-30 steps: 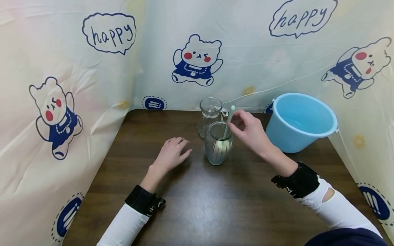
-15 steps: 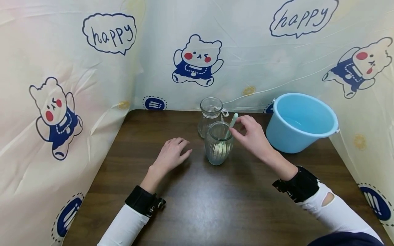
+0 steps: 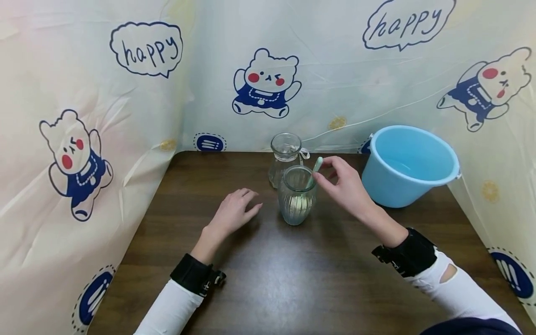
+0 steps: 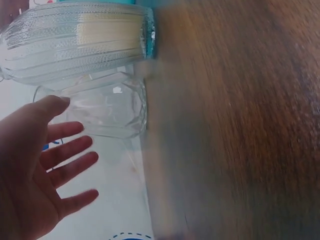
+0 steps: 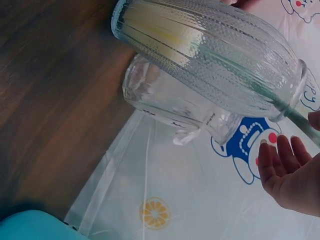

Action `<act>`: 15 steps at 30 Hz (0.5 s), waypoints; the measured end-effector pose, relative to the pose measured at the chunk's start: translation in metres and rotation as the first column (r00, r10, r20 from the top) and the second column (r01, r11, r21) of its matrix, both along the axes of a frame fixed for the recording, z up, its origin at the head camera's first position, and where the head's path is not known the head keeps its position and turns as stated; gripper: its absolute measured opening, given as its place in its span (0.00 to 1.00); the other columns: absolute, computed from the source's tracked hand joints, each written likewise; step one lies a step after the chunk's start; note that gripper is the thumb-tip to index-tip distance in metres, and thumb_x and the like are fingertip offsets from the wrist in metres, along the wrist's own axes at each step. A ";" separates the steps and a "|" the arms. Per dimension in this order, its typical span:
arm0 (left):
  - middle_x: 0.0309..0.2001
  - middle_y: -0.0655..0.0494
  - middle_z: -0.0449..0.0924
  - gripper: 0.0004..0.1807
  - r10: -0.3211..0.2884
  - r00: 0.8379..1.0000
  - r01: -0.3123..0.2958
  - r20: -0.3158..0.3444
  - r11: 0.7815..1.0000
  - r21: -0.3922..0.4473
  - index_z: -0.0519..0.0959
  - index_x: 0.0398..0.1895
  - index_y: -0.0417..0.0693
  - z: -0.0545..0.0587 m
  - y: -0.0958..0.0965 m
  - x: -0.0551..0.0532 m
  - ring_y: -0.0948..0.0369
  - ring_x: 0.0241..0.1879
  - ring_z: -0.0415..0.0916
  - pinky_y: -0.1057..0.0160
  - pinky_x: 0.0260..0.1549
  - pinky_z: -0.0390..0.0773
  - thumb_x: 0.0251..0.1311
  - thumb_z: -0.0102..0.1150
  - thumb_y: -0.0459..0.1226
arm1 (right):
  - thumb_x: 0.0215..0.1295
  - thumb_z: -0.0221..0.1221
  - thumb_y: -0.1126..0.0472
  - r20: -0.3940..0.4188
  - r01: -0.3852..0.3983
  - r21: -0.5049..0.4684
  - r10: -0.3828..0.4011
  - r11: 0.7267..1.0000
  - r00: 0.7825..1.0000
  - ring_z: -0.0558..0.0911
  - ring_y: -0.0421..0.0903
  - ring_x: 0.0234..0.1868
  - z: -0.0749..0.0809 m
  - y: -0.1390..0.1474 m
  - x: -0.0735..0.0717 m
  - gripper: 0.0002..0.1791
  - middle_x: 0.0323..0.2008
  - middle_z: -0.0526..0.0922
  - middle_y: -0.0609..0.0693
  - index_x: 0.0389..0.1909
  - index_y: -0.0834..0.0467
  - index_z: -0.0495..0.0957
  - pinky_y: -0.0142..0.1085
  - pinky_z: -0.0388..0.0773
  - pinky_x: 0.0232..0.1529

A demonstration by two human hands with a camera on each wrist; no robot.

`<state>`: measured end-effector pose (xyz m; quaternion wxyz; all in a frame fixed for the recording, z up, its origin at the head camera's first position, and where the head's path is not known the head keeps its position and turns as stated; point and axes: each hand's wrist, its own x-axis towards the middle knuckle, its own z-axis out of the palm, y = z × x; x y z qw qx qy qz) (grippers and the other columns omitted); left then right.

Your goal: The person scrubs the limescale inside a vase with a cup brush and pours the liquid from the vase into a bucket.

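Observation:
A ribbed glass vase (image 3: 295,204) stands upright on the table, with a cup brush (image 3: 317,167) inside it. The brush's green handle leans right against the rim; its pale yellow head (image 5: 160,30) sits low behind the textured glass. My right hand (image 3: 345,186) is at the vase's right side, thumb and forefinger pinching the handle's top. In the right wrist view the forefinger is out of frame. My left hand (image 3: 230,211) is left of the vase, apart from it, with fingers loosely bent and nothing held.
A second clear glass vase (image 3: 278,170) with a white ribbon bow on its neck stands just behind the first. A light blue bucket (image 3: 391,186) stands at the back right, near the right forearm. Patterned cloth (image 3: 209,93) hangs along the table's back and sides.
The brush handle has tilted further right and sunk lower, and my right hand has come down slightly with it. My left hand has stayed in place.

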<state>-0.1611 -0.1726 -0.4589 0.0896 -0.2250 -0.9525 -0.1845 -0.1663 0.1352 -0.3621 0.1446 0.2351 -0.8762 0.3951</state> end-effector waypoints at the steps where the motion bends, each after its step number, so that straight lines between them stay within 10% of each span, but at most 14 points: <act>1: 0.50 0.50 0.81 0.20 -0.001 1.000 0.001 0.010 0.999 0.035 0.81 0.52 0.48 0.000 0.001 0.000 0.55 0.51 0.75 0.47 0.52 0.75 0.65 0.56 0.50 | 0.65 0.61 0.55 0.002 -0.003 -0.012 0.003 1.000 1.000 0.79 0.48 0.41 0.002 0.001 0.000 0.18 0.44 0.79 0.55 0.50 0.62 0.76 0.46 0.80 0.41; 7: 0.57 0.51 0.78 0.33 -0.026 0.995 0.000 0.094 0.965 0.263 0.74 0.62 0.50 0.008 0.016 -0.002 0.59 0.57 0.71 0.50 0.55 0.75 0.60 0.55 0.60 | 0.65 0.61 0.52 -0.013 0.009 -0.037 -0.010 0.999 1.000 0.76 0.41 0.36 0.006 -0.001 -0.003 0.17 0.39 0.79 0.49 0.49 0.58 0.77 0.40 0.79 0.35; 15: 0.69 0.48 0.62 0.59 -0.148 0.976 0.042 0.159 0.847 0.530 0.48 0.79 0.55 0.012 0.052 -0.012 0.56 0.65 0.62 0.47 0.59 0.72 0.46 0.68 0.61 | 0.66 0.61 0.54 -0.056 -0.012 -0.059 0.009 0.998 0.998 0.76 0.41 0.31 -0.002 -0.010 -0.002 0.13 0.34 0.80 0.49 0.44 0.57 0.81 0.38 0.78 0.30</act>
